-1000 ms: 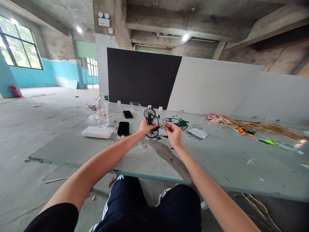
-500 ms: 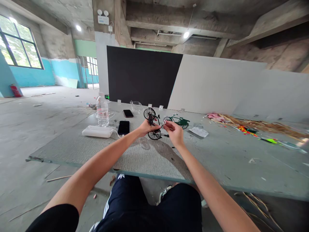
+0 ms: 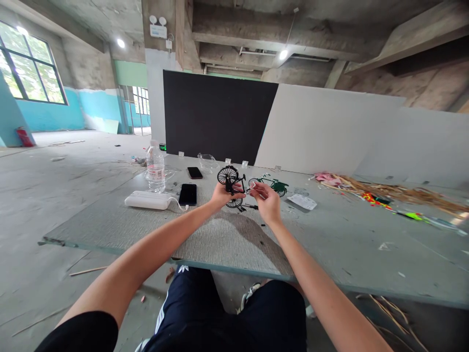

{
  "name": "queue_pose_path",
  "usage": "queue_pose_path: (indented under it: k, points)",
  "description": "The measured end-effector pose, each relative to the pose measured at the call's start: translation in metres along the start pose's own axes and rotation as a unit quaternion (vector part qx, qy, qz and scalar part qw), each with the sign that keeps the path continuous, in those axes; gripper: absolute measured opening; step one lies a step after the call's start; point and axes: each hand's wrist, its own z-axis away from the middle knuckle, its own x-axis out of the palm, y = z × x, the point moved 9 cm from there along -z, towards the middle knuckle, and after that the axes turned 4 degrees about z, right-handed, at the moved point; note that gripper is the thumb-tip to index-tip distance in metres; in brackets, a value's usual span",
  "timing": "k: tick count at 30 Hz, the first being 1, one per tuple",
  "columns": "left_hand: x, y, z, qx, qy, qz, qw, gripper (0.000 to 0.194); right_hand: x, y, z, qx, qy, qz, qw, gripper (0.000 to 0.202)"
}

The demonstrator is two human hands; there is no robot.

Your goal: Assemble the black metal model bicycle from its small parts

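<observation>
My left hand is closed around the frame of a small black model bicycle, which is held above the table and turned on end, one wheel up and the other down. Close beside it, the fingertips of my right hand pinch a thin silvery part at the bicycle's right side. Whether that part is attached to the bicycle I cannot tell. A green model bicycle stands on the table just behind my right hand. Small black parts lie under the held bicycle.
On the grey table, a white power bank is cabled to a phone. Another phone and a plastic bottle stand behind. A paper slip lies right; wood strips are farther right. A black-and-white panel borders the back.
The black bicycle has been tilted in my left hand, so its upper wheel shows more face-on and its lower wheel sits a little higher. My right hand has shifted slightly right.
</observation>
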Motion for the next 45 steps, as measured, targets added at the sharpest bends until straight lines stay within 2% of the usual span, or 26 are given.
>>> queue_pose_path:
  k: [3, 8, 12, 15, 20, 24, 32, 39, 45]
  points:
    - [-0.001, 0.001, 0.0, 0.016, 0.013, -0.031, 0.999, 0.041, 0.0, 0.0, 0.0, -0.008, 0.003, 0.003, 1.0, 0.044]
    - [0.007, -0.013, 0.001, -0.051, -0.018, -0.008, 0.998, 0.037, -0.003, 0.005, 0.0, 0.003, 0.011, 0.016, 1.0, 0.049]
    - [-0.002, -0.015, -0.001, -0.066, 0.039, -0.019, 0.997, 0.039, -0.004, 0.004, 0.0, 0.002, 0.008, 0.027, 1.0, 0.051]
    - [-0.009, -0.011, -0.002, -0.068, 0.066, 0.018, 0.995, 0.038, -0.001, 0.001, 0.001, -0.008, -0.008, 0.053, 0.999, 0.051]
    - [-0.003, -0.017, -0.003, -0.105, 0.014, 0.082, 0.991, 0.04, -0.004, 0.0, 0.002, -0.008, 0.003, 0.081, 0.997, 0.05]
    - [-0.001, -0.017, -0.007, -0.069, -0.001, 0.095, 0.993, 0.038, -0.004, 0.005, 0.0, -0.003, 0.005, 0.057, 0.998, 0.052]
    - [-0.002, -0.016, -0.006, -0.02, 0.003, 0.034, 0.999, 0.033, 0.018, 0.025, 0.007, 0.044, -0.062, 0.033, 0.997, 0.047]
    - [-0.001, -0.017, -0.006, -0.028, 0.005, 0.08, 0.996, 0.034, 0.022, 0.021, 0.009, 0.041, -0.05, 0.035, 0.997, 0.044]
    - [0.0, -0.02, -0.003, -0.072, 0.032, 0.138, 0.987, 0.033, 0.021, 0.002, 0.012, -0.027, -0.041, 0.135, 0.99, 0.038]
